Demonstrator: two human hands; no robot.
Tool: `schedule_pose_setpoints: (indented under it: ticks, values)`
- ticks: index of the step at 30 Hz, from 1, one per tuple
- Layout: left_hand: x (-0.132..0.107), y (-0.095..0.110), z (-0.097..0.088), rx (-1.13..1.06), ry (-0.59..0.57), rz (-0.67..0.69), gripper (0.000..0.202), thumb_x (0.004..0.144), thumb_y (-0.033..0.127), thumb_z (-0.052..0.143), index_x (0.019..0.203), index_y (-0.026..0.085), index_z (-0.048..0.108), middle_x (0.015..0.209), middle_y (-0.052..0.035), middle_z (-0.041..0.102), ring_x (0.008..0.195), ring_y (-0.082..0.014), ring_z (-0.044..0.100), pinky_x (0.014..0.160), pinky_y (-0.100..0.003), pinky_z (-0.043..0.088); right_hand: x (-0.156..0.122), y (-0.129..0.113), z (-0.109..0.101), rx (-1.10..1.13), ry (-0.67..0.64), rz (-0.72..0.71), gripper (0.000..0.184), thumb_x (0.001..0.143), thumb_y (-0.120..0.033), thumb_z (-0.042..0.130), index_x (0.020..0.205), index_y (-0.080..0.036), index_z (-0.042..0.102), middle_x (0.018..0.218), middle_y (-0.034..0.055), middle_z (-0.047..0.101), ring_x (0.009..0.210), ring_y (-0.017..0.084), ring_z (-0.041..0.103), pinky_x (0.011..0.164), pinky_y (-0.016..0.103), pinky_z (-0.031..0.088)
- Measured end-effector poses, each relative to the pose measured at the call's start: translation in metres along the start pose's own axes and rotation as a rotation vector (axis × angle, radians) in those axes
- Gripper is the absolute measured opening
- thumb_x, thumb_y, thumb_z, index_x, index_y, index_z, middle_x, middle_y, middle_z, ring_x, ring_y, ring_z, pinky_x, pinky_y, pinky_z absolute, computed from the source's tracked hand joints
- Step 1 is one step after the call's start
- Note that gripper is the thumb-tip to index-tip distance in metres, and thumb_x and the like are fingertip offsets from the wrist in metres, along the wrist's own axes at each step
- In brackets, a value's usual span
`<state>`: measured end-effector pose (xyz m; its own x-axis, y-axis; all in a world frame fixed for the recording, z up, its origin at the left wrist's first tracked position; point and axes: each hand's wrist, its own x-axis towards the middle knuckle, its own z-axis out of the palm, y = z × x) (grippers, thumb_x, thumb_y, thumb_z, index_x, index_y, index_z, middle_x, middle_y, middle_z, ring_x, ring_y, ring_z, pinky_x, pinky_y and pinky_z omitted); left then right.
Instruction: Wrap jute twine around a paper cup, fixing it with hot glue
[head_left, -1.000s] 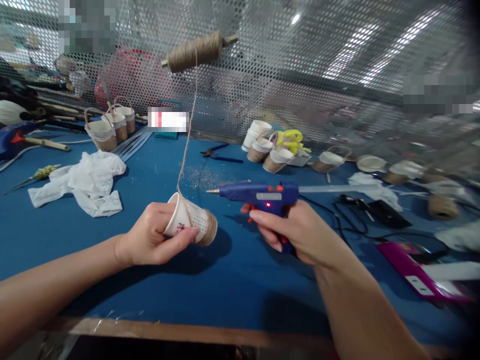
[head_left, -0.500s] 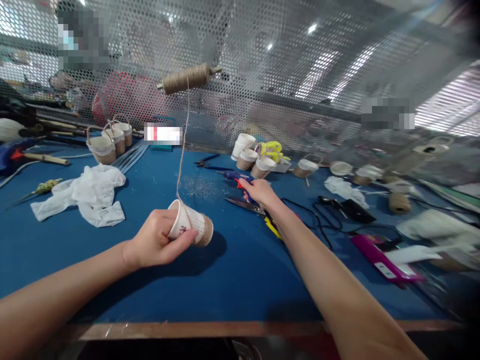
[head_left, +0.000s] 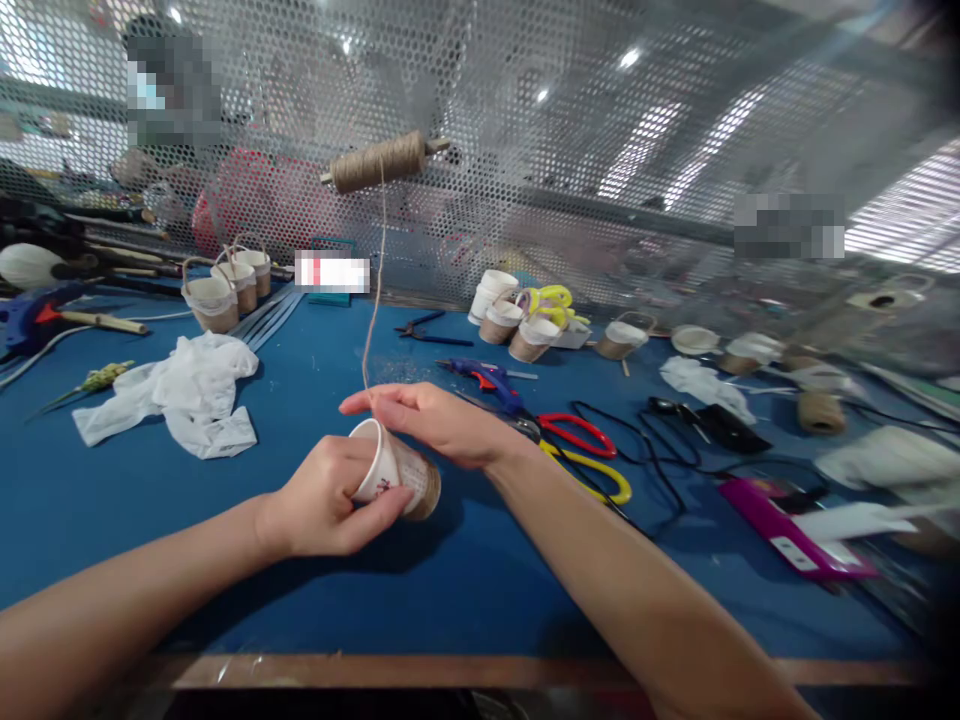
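Observation:
My left hand [head_left: 330,495] is closed around a white paper cup [head_left: 390,472] held on its side, its bottom part wrapped in brown twine. My right hand [head_left: 435,420] lies just above the cup, fingers together and pinching the twine strand [head_left: 373,300]. That strand runs up to a twine spool [head_left: 379,162] hung on the mesh screen. The blue glue gun [head_left: 487,377] lies on the blue table [head_left: 450,570] behind my right hand.
Red and yellow scissors [head_left: 585,450] and black cables lie to the right. Crumpled white plastic [head_left: 187,395] is at left. Twine-wrapped cup baskets [head_left: 217,300] and more cups [head_left: 517,320] stand at the back. A purple box [head_left: 795,525] is far right. A person sits behind the mesh.
My right hand set the glue gun down on the table behind, then came back to the cup and took hold of the twine strand. My left hand kept holding the cup.

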<state>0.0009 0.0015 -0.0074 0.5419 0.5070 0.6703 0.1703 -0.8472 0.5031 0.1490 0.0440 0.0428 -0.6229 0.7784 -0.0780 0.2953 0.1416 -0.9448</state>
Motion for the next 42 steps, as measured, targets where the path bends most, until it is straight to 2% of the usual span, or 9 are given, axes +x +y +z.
schedule_pose_setpoints:
  ticks: [3, 6, 8, 11, 14, 23, 32, 37, 42]
  values:
    - [-0.001, -0.001, 0.001, -0.119, -0.016, -0.232, 0.027, 0.080, 0.019, 0.047, 0.053, 0.014, 0.049, 0.049, 0.0016, 0.048, 0.047, -0.0085, 0.040, 0.048, -0.021, 0.035, -0.009, -0.005, 0.003, 0.108, 0.089, -0.091, 0.016, 0.074, -0.032, 0.061, 0.075, -0.017, 0.066, 0.098, 0.0028, 0.064, 0.087, 0.012, 0.058, 0.077, 0.025, 0.046]
    - [0.000, -0.002, 0.003, -0.436, 0.027, -0.627, 0.030, 0.080, 0.033, 0.050, 0.061, 0.011, 0.056, 0.051, 0.0002, 0.054, 0.045, -0.0082, 0.043, 0.045, -0.020, 0.038, -0.025, -0.006, -0.003, 0.168, 0.277, -0.183, 0.009, 0.074, -0.027, 0.063, 0.072, -0.019, 0.066, 0.079, -0.0009, 0.066, 0.075, 0.009, 0.058, 0.073, 0.023, 0.046]
    - [0.002, -0.004, 0.004, -0.653, 0.091, -0.805, 0.033, 0.075, 0.042, 0.056, 0.067, 0.010, 0.061, 0.054, -0.0019, 0.059, 0.046, -0.0092, 0.048, 0.047, -0.021, 0.041, -0.035, -0.006, -0.005, 0.176, 0.393, -0.213, 0.008, 0.073, -0.028, 0.064, 0.073, -0.020, 0.067, 0.072, -0.0018, 0.066, 0.068, 0.009, 0.057, 0.067, 0.022, 0.046]
    - [0.007, -0.004, 0.005, -0.876, 0.176, -0.933, 0.034, 0.063, 0.045, 0.067, 0.067, 0.011, 0.065, 0.057, -0.0026, 0.064, 0.048, -0.0100, 0.053, 0.051, -0.021, 0.044, -0.044, -0.005, -0.005, 0.155, 0.518, -0.233, 0.009, 0.073, -0.029, 0.065, 0.073, -0.020, 0.068, 0.071, -0.0010, 0.066, 0.063, 0.009, 0.057, 0.061, 0.023, 0.047]
    - [0.009, -0.002, 0.005, -0.948, 0.196, -0.993, 0.029, 0.060, 0.040, 0.072, 0.063, 0.012, 0.067, 0.056, -0.0013, 0.065, 0.048, -0.0092, 0.054, 0.051, -0.020, 0.044, -0.045, -0.001, -0.006, 0.109, 0.583, -0.244, 0.010, 0.072, -0.029, 0.065, 0.074, -0.020, 0.068, 0.071, -0.0007, 0.067, 0.062, 0.010, 0.058, 0.060, 0.023, 0.047]
    - [0.004, 0.008, 0.004, -0.879, 0.116, -0.919, 0.023, 0.069, 0.034, 0.066, 0.067, 0.012, 0.067, 0.055, 0.0001, 0.064, 0.048, -0.0080, 0.052, 0.052, -0.019, 0.045, -0.037, 0.012, -0.009, 0.015, 0.658, -0.182, 0.015, 0.072, -0.033, 0.065, 0.069, -0.018, 0.066, 0.064, -0.0007, 0.063, 0.060, 0.010, 0.055, 0.060, 0.024, 0.045]
    - [0.002, 0.013, 0.003, -0.705, 0.064, -0.813, 0.029, 0.074, 0.038, 0.058, 0.062, 0.012, 0.062, 0.053, 0.0006, 0.057, 0.047, -0.0074, 0.045, 0.049, -0.019, 0.041, -0.033, 0.020, -0.007, -0.023, 0.613, -0.093, 0.018, 0.072, -0.033, 0.062, 0.069, -0.016, 0.064, 0.062, -0.0004, 0.061, 0.059, 0.010, 0.053, 0.060, 0.025, 0.044]
    - [0.002, 0.017, -0.001, -0.508, 0.011, -0.603, 0.028, 0.079, 0.023, 0.051, 0.053, 0.013, 0.054, 0.048, 0.0036, 0.048, 0.043, -0.0056, 0.036, 0.043, -0.016, 0.033, -0.032, 0.021, -0.006, -0.036, 0.591, -0.060, 0.017, 0.073, -0.032, 0.062, 0.069, -0.016, 0.064, 0.061, -0.0002, 0.061, 0.059, 0.010, 0.054, 0.061, 0.025, 0.043]
    - [-0.001, 0.016, -0.003, -0.384, -0.010, -0.461, 0.025, 0.082, 0.018, 0.047, 0.058, 0.013, 0.055, 0.052, 0.0019, 0.051, 0.046, -0.0065, 0.040, 0.043, -0.017, 0.032, -0.032, 0.020, -0.003, -0.032, 0.557, -0.026, 0.016, 0.073, -0.031, 0.062, 0.069, -0.016, 0.063, 0.061, -0.0007, 0.061, 0.058, 0.010, 0.054, 0.060, 0.024, 0.043]
